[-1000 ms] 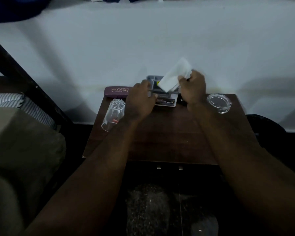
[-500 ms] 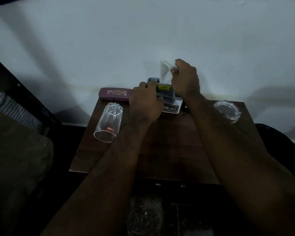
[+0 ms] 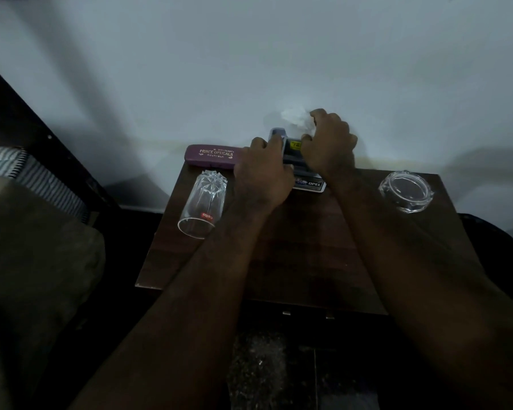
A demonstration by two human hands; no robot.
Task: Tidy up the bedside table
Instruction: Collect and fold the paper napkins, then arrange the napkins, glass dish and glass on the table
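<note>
Crumpling smaller than before, the white paper (image 3: 294, 116) is sitting pinched in the right hand (image 3: 330, 145). The left hand (image 3: 262, 171) is gripping the grey holder (image 3: 278, 134), likely steadying it for tucking the paper in.

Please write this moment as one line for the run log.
left hand: grips grey box | right hand: holds crumpled white paper above it | glass: lying on table

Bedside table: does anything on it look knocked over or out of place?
Yes. The drinking glass lies on its side near the left edge of the bedside table, mouth toward the person, not standing. The right hand holds crumpled white paper above a grey box that the left hand grips. Nothing looks spilled.
</note>
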